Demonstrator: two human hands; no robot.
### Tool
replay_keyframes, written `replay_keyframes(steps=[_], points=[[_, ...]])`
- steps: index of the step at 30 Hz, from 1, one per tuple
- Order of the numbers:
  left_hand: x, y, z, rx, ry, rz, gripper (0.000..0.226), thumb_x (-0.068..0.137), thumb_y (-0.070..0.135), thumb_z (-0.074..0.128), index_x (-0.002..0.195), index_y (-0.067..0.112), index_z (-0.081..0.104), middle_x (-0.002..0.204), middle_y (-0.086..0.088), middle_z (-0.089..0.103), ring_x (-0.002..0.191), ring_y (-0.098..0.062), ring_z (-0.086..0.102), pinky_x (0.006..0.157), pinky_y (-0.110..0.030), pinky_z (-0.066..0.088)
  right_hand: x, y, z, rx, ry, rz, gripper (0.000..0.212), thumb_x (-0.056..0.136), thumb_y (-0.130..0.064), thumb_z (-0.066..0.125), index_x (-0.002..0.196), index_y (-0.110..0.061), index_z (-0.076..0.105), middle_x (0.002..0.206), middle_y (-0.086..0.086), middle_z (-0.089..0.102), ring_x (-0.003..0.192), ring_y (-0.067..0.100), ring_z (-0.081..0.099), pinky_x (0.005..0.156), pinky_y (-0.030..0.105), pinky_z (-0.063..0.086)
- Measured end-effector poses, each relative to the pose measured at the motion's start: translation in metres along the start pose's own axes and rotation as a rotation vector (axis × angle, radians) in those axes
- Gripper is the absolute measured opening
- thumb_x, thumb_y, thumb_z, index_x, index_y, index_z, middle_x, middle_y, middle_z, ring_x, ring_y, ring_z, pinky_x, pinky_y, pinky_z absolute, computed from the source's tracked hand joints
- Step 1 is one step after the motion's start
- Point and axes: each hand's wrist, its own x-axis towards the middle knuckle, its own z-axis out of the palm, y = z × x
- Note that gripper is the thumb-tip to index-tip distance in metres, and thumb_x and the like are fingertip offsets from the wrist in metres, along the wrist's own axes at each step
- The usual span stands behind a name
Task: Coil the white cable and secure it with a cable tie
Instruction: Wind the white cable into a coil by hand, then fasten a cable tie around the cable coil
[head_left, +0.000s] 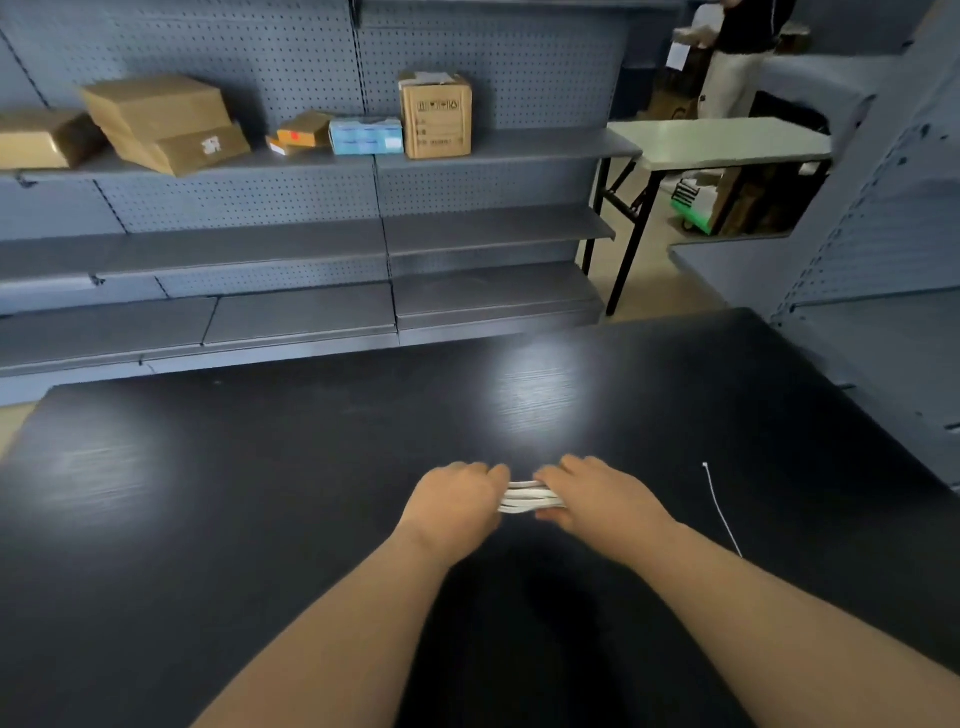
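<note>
Two bare forearms reach in from the near edge over the dark tabletop (260, 467) and meet just past its middle. The left hand (457, 499) and the right hand (587, 493) sit close together, knuckles up. Between them is the white cable (530, 500), gathered into a flattened bundle of several strands. Its long axis runs left to right, from one hand to the other. Each hand grasps one end of the bundle, with the fingers (496, 475) curled over the far side and thumbs tucked near the strands. Only the short middle stretch of cable shows between the hands. Whether the bundle rests on the tabletop or is held just above it cannot be told.

To the right of the right hand, apart from it, the cable tie (719, 512) lies loose on the tabletop. It is a thin pale strip running roughly near to far, with its small head at the far end. The coiling looks all but finished and the tie is not yet on. The right hand is clearly the nearer one to it, so the left would likely have to grip the bundle alone while the right reaches sideways.

Beyond the tabletop stand grey pegboard shelves (291, 249) carrying cardboard boxes (166, 124) and a blue carton (366, 135). At far right is a white folding table (722, 143), with a person (737, 57) behind it.
</note>
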Motion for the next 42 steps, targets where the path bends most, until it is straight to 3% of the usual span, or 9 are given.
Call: replay_keyframes(steps=[12, 16, 20, 24, 28, 31, 35, 38, 42], points=[[0.029, 0.052, 0.073, -0.033, -0.013, -0.012, 0.033, 0.09, 0.028, 0.048, 0.121, 0.017, 0.047, 0.12, -0.001, 0.049, 0.109, -0.023, 0.048, 0.09, -0.034, 0.041, -0.001, 0.07, 0.068, 0.04, -0.017, -0.076, 0.043, 0.093, -0.04, 0.044, 0.133, -0.024, 0.039, 0.125, -0.002, 0.047, 0.113, 0.019, 0.044, 0.089, 0.031, 0.041], [0.025, 0.045, 0.085, -0.07, 0.094, 0.131, 0.047, 0.083, 0.048, 0.039, 0.115, 0.017, 0.054, 0.097, 0.004, 0.066, 0.08, -0.016, 0.066, 0.067, -0.025, 0.054, 0.003, 0.074, 0.076, 0.099, -0.001, -0.115, 0.046, 0.094, -0.031, 0.048, 0.137, -0.021, 0.037, 0.137, -0.004, 0.042, 0.125, 0.017, 0.039, 0.103, 0.031, 0.035], [0.022, 0.041, 0.091, -0.002, 0.057, 0.147, 0.066, 0.086, 0.058, 0.024, 0.116, 0.014, 0.063, 0.098, 0.005, 0.07, 0.08, -0.011, 0.068, 0.066, -0.023, 0.055, 0.005, 0.076, 0.079, 0.123, -0.006, -0.114, 0.051, 0.093, -0.026, 0.049, 0.141, -0.023, 0.031, 0.147, -0.005, 0.034, 0.134, 0.014, 0.03, 0.109, 0.031, 0.032], [0.023, 0.048, 0.089, 0.017, 0.022, 0.091, 0.075, 0.097, 0.05, 0.002, 0.116, 0.012, 0.064, 0.096, 0.003, 0.069, 0.077, -0.013, 0.067, 0.064, -0.024, 0.055, 0.007, 0.078, 0.078, 0.131, -0.034, -0.105, 0.057, 0.093, -0.035, 0.049, 0.144, -0.024, 0.025, 0.151, -0.006, 0.028, 0.138, 0.015, 0.024, 0.112, 0.032, 0.027], [0.027, 0.052, 0.086, 0.067, 0.045, 0.078, 0.063, 0.094, 0.048, 0.019, 0.114, 0.013, 0.066, 0.096, 0.003, 0.069, 0.076, -0.014, 0.066, 0.064, -0.025, 0.055, 0.0, 0.085, 0.068, 0.189, -0.077, -0.054, 0.078, 0.086, -0.052, 0.052, 0.148, -0.024, 0.014, 0.154, -0.007, 0.019, 0.141, 0.014, 0.015, 0.115, 0.033, 0.018], [0.028, 0.052, 0.085, 0.054, -0.007, 0.085, 0.06, 0.089, 0.046, 0.023, 0.121, 0.013, 0.061, 0.103, 0.002, 0.068, 0.084, -0.016, 0.066, 0.071, -0.028, 0.054, -0.01, 0.099, 0.06, 0.225, -0.007, 0.036, 0.076, 0.084, -0.059, 0.049, 0.146, -0.024, 0.02, 0.15, -0.008, 0.028, 0.138, 0.014, 0.022, 0.114, 0.033, 0.023], [0.028, 0.052, 0.08, 0.099, 0.001, 0.065, 0.059, 0.09, 0.046, 0.021, 0.12, 0.015, 0.062, 0.101, 0.004, 0.068, 0.082, -0.014, 0.065, 0.07, -0.026, 0.054, -0.026, 0.124, 0.064, 0.254, 0.274, 0.374, 0.05, 0.092, -0.04, 0.048, 0.134, -0.016, 0.044, 0.13, 0.004, 0.053, 0.121, 0.022, 0.044, 0.099, 0.034, 0.038], [0.026, 0.054, 0.077, 0.05, -0.042, 0.032, 0.067, 0.091, 0.047, 0.008, 0.144, 0.015, 0.032, 0.134, 0.0, 0.05, 0.116, -0.021, 0.052, 0.098, -0.034, 0.042, -0.038, 0.138, 0.069, 0.299, 0.367, 0.606, 0.04, 0.091, -0.028, 0.054, 0.126, -0.01, 0.052, 0.119, 0.01, 0.057, 0.109, 0.026, 0.05, 0.088, 0.035, 0.043], [0.027, 0.055, 0.076, 0.035, -0.062, 0.028, 0.071, 0.087, 0.049, -0.001, 0.149, 0.016, 0.015, 0.145, 0.0, 0.036, 0.127, -0.021, 0.039, 0.107, -0.033, 0.031, -0.05, 0.148, 0.074, 0.331, 0.343, 0.786, 0.036, 0.09, -0.024, 0.057, 0.12, -0.004, 0.055, 0.111, 0.015, 0.057, 0.103, 0.029, 0.051, 0.082, 0.036, 0.044]])
